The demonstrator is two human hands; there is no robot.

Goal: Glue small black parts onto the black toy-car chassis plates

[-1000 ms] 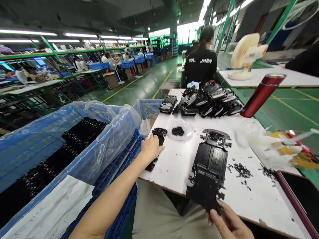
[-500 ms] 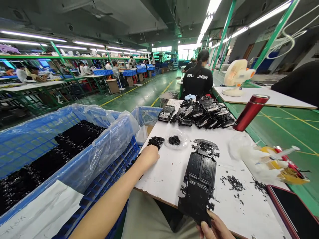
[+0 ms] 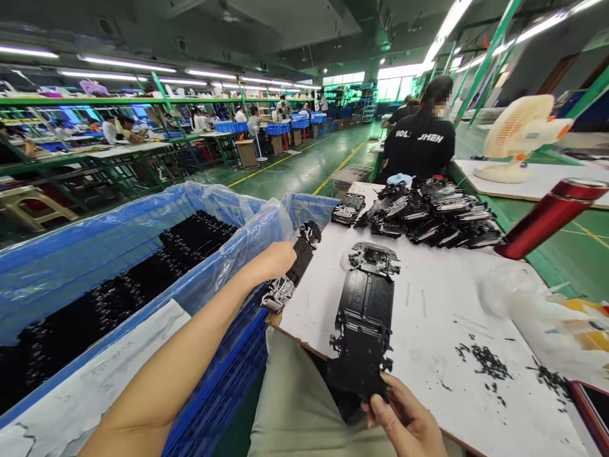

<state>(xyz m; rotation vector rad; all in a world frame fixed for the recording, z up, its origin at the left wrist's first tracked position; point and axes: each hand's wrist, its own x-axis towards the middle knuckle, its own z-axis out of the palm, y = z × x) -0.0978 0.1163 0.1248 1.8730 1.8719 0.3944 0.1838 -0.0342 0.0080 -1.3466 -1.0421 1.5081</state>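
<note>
My right hand [image 3: 404, 412] pinches the near end of a long black toy car chassis [image 3: 366, 311] between thumb and fingers. That chassis is tilted over the front part of the white table, its far end partly covering a small clear bag. At the table's left edge my left hand [image 3: 273, 263] is closed around a second toy car chassis [image 3: 299, 257], which shows silvery parts at its near end. The fingertips of the left hand are hidden behind it. Small black parts [image 3: 490, 362] lie scattered on the table to the right.
Left stands a blue crate [image 3: 228, 273] lined with plastic, holding rows of black chassis. More chassis [image 3: 438, 212] are heaped at the table's far end. A red flask [image 3: 552, 216], plastic bags [image 3: 518, 304] and a phone [image 3: 590, 406] line the right side. A person [image 3: 419, 139] sits beyond.
My left hand has lifted the second chassis off the table and brought it toward the crate. The chassis in my right hand has shifted slightly. My view has turned left.
</note>
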